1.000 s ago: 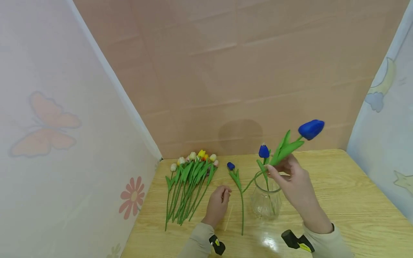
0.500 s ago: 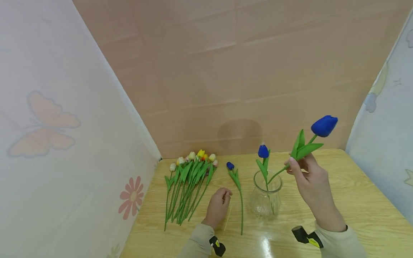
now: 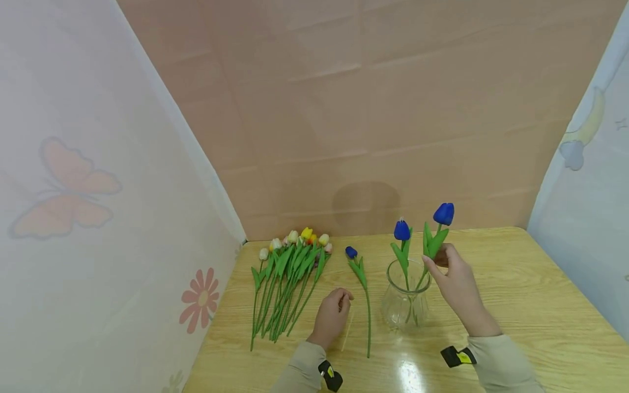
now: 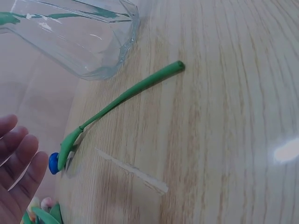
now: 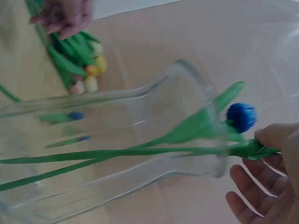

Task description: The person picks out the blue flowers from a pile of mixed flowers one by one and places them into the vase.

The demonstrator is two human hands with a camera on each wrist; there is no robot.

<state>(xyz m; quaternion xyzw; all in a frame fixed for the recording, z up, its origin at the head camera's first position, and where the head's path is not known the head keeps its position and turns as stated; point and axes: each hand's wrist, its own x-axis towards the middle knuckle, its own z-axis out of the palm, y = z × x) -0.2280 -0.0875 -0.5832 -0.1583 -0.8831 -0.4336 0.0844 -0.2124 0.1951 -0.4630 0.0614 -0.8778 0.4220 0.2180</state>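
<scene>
My right hand [image 3: 457, 286] pinches a blue artificial tulip [image 3: 444, 214] by its leaves and upper stem, thumb against fingers. The stem runs down through the mouth of the clear glass vase [image 5: 180, 163]. Another blue tulip [image 3: 402, 230] stands in the vase, to the left of the held one. In the right wrist view the two stems cross inside the glass. My left hand [image 3: 331, 316] rests at the table with loosely bent fingers, holding nothing. Just right of it a third blue tulip [image 4: 135, 88] lies on the table.
A bunch of white, yellow, orange and pink tulips [image 3: 290, 273] lies on the wooden table [image 3: 516, 305] at the left. A thin pale strip [image 4: 133, 170] is on the wood by my left hand. A brown backdrop [image 3: 304, 120] rises behind the table.
My right hand first drew the blue tulip up to the right, with its stem end at the vase mouth. It then came back left and down, lowering the stem into the vase. The left hand stayed.
</scene>
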